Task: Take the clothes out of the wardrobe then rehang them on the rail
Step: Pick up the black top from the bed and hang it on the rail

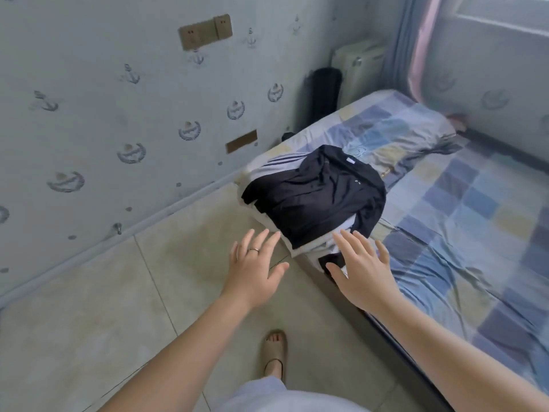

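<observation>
A pile of clothes lies on the near corner of the bed [463,221]. On top is a black shirt [320,194]; beneath it are white garments, one with dark stripes [277,165]. My left hand [257,267] hovers just left of the pile's near edge, fingers spread and holding nothing; it wears a ring. To the right, my right hand [361,267] is also spread flat, its fingertips at the pile's near edge over the bed's corner. No wardrobe or rail is in view.
The bed has a blue and yellow checked sheet. A wallpapered wall [104,129] with sockets runs along the left. A black cylinder [323,93] and a radiator stand in the far corner. Tiled floor [118,307] lies beneath me, with my sandalled foot [274,352].
</observation>
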{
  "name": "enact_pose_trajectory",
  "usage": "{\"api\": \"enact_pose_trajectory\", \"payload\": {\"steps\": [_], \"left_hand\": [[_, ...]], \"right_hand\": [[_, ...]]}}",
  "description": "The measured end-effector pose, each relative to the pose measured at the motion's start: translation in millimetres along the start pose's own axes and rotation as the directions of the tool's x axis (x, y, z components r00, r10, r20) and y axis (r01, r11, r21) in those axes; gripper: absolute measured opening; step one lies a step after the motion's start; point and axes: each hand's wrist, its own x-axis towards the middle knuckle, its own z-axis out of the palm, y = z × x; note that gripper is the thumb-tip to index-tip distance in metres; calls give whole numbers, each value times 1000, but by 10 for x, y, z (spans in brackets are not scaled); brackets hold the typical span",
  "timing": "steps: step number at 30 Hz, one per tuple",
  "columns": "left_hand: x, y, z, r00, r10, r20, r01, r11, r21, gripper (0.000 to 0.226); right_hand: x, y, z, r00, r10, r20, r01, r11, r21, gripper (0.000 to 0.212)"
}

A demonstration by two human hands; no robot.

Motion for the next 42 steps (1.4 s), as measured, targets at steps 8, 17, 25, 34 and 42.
{"api": "enact_pose_trajectory", "payload": {"steps": [8, 17, 25, 34, 42], "left_hand": [[1600, -278, -86, 984, 134, 116, -132, 991, -26, 68], [2795, -286, -28, 944, 185, 274, -188, 982, -16, 62], [4069, -94, 52, 932, 165, 324, -185, 982, 32, 61], [5369, 230, 326, 886, 145, 440, -178, 983, 36, 61], [6451, 239, 822, 795, 163, 585, -232, 972, 45, 61]], "right_hand": [[1150, 165, 75, 960, 280, 25, -280, 959, 27, 62], [1926, 495, 146, 877, 472, 87, -478, 874, 85, 61], [2840, 1265, 173, 838, 532, 126, -544, 833, 104, 61], [3764, 2027, 150, 776, 591, 218, -622, 774, 116, 61], [4506, 2479, 413, 689, 664, 290, -711, 696, 95, 61]]}}
